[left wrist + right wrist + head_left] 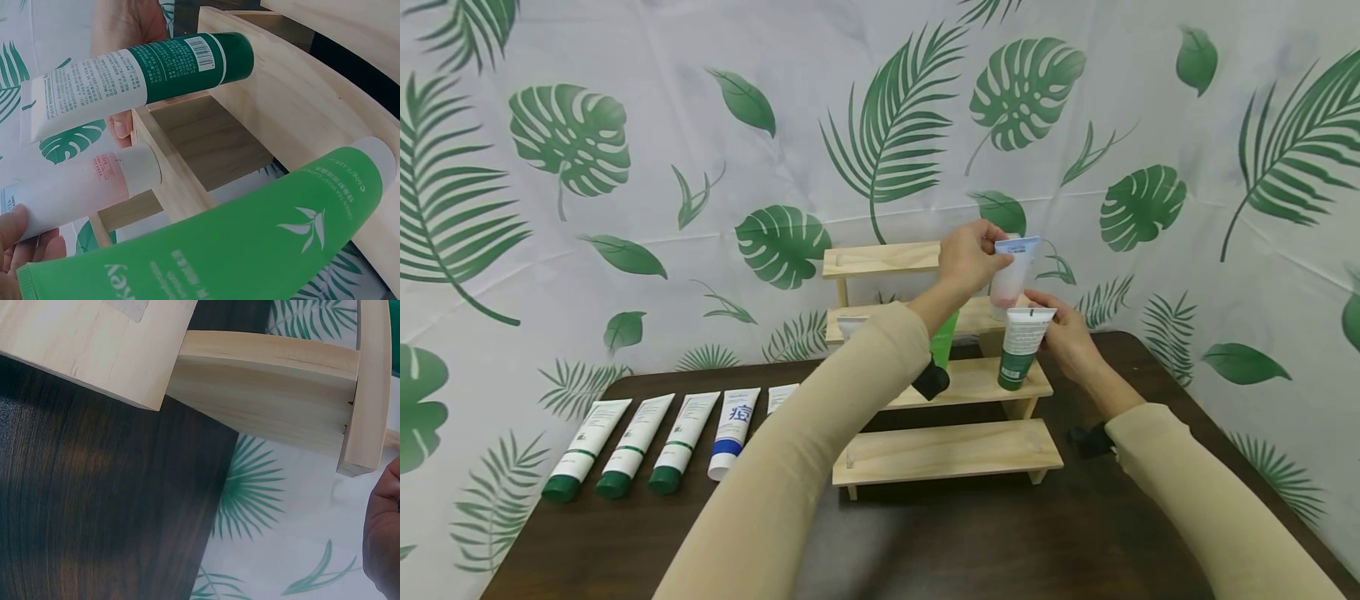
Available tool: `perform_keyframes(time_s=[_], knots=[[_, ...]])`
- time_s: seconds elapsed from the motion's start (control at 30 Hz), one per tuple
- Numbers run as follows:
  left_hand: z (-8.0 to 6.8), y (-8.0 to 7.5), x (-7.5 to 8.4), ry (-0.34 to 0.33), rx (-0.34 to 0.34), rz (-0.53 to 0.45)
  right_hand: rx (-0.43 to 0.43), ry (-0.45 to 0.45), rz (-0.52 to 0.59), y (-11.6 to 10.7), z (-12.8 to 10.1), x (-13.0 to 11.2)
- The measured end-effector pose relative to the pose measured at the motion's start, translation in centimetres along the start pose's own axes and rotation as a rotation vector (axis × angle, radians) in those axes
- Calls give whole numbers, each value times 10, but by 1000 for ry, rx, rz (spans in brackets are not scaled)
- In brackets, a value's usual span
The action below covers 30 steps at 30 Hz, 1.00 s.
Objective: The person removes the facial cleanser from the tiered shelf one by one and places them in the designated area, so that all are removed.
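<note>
My left hand pinches the flat upper end of a white-and-pink tube with a light blue edge. This tube stands cap down at the right end of the third tier of a wooden stand. In front, one tier lower, stands a white-and-green tube. My right hand reaches in behind that tube, its fingertips close to the pink tube's base and the shelf's end. A bright green tube stands on the same lower tier, large in the left wrist view and partly hidden by my left arm in the head view.
Several tubes lie in a row at the table's left, among them a white tube with a green cap and one with a blue band. Another pale tube top shows behind my left sleeve. A leaf-print cloth hangs behind the dark table.
</note>
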<state>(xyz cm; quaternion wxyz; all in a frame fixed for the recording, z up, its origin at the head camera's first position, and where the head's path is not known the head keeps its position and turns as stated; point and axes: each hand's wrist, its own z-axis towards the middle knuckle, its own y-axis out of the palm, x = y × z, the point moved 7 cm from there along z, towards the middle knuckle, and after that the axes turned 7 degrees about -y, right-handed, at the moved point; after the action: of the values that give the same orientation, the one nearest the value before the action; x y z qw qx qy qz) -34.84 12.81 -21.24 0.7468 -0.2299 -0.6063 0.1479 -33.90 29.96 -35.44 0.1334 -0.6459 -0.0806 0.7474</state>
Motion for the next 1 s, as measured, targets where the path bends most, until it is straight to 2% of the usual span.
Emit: perform_keyframes(time_s=[0.13,0.4,0.77,1.0], knots=[[0,-4,-2,2,13,7,-5,6,4,2,0,0],[-5,-20,2,43,33,-67,1,4,50,2,0,-2],[-18,-48,7,75,91,-310,5,1,41,2,0,0],[-29,-78,8,103,109,-496,-9,2,31,2,2,1]])
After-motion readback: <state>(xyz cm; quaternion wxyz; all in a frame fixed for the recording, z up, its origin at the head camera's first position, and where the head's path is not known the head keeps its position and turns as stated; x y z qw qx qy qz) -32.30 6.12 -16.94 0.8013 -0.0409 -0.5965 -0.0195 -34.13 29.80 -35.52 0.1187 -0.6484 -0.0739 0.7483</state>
